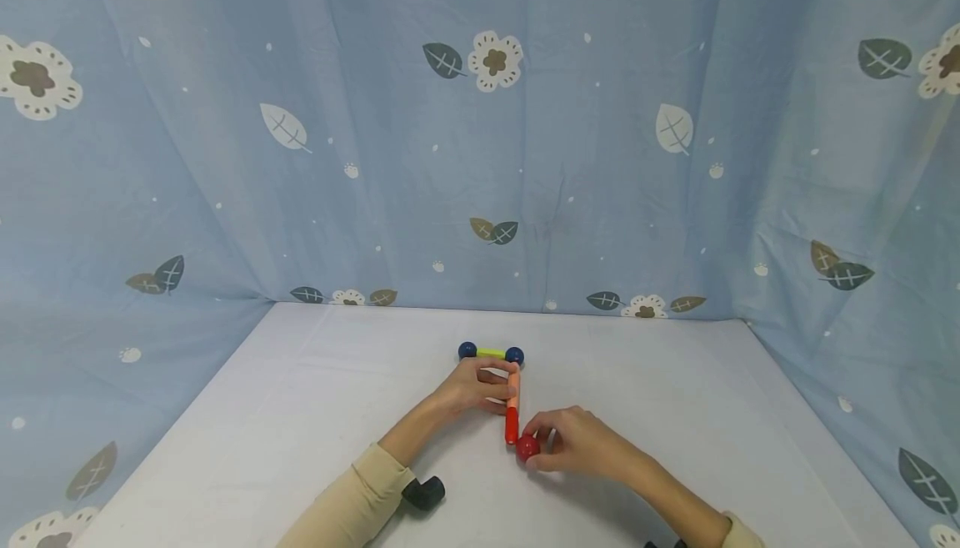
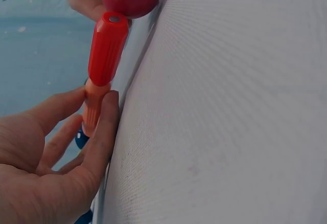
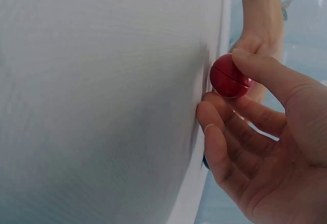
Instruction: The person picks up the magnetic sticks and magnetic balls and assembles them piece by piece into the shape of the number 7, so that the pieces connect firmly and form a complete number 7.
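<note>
My left hand (image 1: 474, 388) pinches an orange rod (image 2: 92, 106) between thumb and fingers. A red rod (image 2: 108, 50) sits end to end with it, pointing toward me. In my right hand (image 1: 581, 444) a red ball (image 3: 230, 76) is pinched between thumb and fingertips. The ball is right beside the red rod's near end; in the left wrist view the two seem to touch. Beyond the left hand, a yellow-green rod (image 1: 491, 354) lies between a blue ball (image 1: 467, 350) and a second blue ball (image 1: 514, 355), which is by the orange rod's far end.
All of this is on a white tabletop (image 1: 337, 381). A blue patterned curtain (image 1: 405, 156) stands behind the table and along its sides. A black device (image 1: 424, 494) is at the left wrist, by a beige sleeve (image 1: 360, 498).
</note>
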{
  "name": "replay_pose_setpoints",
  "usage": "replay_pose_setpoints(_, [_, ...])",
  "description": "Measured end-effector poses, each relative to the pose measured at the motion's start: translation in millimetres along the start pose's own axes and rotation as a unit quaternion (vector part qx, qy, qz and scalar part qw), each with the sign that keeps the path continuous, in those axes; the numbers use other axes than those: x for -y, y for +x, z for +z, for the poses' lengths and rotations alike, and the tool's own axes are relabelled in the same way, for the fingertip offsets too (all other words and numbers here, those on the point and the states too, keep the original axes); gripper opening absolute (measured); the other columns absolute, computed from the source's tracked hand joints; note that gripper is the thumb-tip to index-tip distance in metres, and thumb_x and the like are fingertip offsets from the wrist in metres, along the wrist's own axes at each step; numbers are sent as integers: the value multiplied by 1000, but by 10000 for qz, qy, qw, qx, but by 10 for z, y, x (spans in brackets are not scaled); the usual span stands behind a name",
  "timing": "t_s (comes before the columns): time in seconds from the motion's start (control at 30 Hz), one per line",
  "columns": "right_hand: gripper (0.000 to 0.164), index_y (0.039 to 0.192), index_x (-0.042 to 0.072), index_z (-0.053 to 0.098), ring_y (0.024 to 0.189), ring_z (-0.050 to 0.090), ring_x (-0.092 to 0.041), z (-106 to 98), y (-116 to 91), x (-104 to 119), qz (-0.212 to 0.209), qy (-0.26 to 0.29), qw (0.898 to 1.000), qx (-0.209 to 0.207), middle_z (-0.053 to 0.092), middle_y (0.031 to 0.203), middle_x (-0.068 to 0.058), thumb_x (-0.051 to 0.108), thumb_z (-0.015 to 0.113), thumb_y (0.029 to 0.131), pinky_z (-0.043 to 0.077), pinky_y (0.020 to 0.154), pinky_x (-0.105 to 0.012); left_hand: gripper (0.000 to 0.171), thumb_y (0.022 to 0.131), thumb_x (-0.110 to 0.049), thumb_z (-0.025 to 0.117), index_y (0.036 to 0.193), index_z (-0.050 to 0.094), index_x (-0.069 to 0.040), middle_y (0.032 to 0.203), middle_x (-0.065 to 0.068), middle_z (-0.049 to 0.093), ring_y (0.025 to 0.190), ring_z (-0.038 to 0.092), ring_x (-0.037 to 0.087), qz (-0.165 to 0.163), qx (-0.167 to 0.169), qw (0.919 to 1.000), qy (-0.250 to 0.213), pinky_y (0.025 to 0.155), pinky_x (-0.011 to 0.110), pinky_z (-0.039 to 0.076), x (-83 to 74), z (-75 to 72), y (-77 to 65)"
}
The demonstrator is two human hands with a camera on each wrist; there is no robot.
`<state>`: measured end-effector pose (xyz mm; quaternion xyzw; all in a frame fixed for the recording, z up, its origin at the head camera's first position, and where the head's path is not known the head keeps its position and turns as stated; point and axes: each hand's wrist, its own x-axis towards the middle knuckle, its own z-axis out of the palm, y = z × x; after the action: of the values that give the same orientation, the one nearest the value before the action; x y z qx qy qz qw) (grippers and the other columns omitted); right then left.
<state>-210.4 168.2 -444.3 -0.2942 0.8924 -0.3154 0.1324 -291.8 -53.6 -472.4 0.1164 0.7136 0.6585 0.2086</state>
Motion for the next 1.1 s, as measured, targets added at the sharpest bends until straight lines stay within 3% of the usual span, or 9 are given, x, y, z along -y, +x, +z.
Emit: replay_pose_setpoints(1.1, [30, 102, 11, 75, 63, 57, -2, 92, 6, 149, 108, 323, 9994, -42, 71, 82, 8, 32, 80, 81, 51, 59, -17, 41, 85, -1, 73, 125, 62, 1, 101, 16, 65, 83, 69, 19, 11, 42, 9999, -116, 74, 44, 61, -18, -2, -29])
